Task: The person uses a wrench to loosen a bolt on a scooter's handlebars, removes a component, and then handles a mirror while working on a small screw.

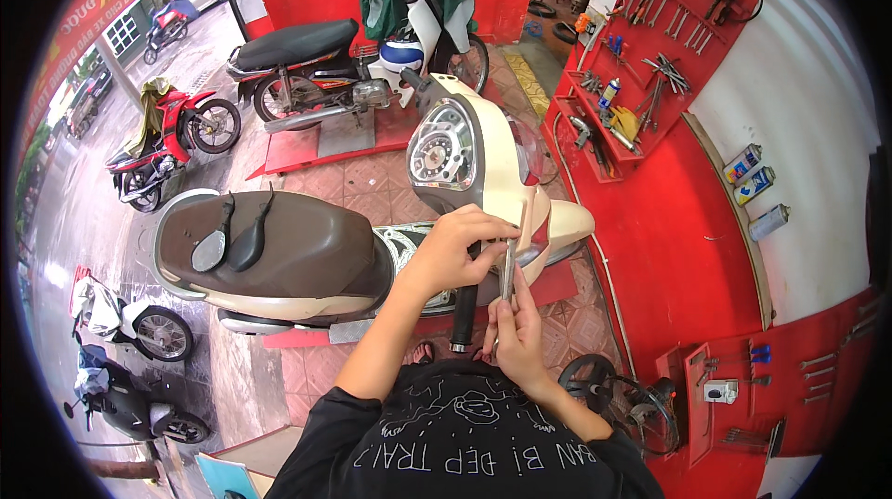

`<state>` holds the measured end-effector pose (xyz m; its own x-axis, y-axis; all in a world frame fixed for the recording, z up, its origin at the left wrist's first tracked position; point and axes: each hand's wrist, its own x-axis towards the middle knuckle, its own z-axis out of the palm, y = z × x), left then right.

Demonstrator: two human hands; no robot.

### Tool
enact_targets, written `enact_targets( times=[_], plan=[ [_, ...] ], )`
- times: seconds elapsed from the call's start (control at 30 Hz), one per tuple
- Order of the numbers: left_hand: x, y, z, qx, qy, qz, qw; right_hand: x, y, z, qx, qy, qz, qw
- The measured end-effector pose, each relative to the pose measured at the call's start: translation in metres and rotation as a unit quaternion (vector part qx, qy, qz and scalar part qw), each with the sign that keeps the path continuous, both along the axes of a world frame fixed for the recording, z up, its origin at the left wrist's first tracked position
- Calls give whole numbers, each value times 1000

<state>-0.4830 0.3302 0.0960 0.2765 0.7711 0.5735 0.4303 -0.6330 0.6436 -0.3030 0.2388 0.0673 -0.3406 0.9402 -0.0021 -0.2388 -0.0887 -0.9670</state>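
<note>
A cream scooter (325,313) stands sideways in front of me, its front to the right. Over its handlebar, my left hand (462,248) pinches close to the upper end of a slim silver metal tool (507,278). My right hand (518,330) is closed round the lower part of that tool, whose exact kind I cannot make out. Just below the hands, the black handlebar grip (463,321) points toward me. On the brown seat (311,243) lie two detached rear-view mirrors (247,246). The round instrument cluster (443,153) faces left, beyond my left hand.
A red tool board (650,53) with wrenches hangs at the far right, and a second tool panel (808,387) at the near right. Spray cans (754,185) line the white wall. A motorbike (307,81) partly under a green cover stands behind. Other motorbikes (167,141) are at left.
</note>
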Motion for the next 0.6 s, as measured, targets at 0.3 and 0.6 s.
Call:
enact_targets(
  times=[0.3, 0.6],
  plan=[
    [5, -4, -7, 48, -47, 63, 996, 77, 77, 30, 27, -134, 175, 975],
    [4, 4, -15, 45, 5, 42, 998, 125, 187, 28, 23, -205, 391, 897]
  ],
)
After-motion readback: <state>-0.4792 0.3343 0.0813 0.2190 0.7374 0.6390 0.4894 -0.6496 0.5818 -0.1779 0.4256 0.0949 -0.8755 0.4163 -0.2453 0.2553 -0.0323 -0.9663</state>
